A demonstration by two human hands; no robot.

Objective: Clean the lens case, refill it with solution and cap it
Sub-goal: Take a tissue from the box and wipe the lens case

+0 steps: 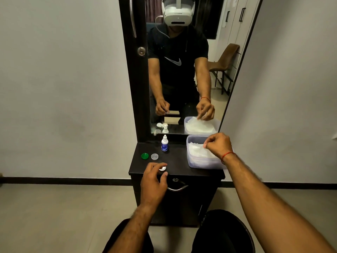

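My left hand [154,178] holds the white lens case [162,168] between thumb and fingers at the front of the dark cabinet top [180,161]; most of the case is hidden by the fingers. A green cap [145,156] and a clear cap [154,156] lie loose behind it. The small solution bottle [164,143], white with a blue label, stands upright at the back. My right hand [218,144] reaches into the clear plastic box [202,162] on the right and pinches a white tissue [197,149] there.
A tall mirror [182,70] rises behind the cabinet and reflects the person, the box and the bottle. A metal handle [177,188] sits on the cabinet door below the top. Pale walls stand on both sides, grey floor below.
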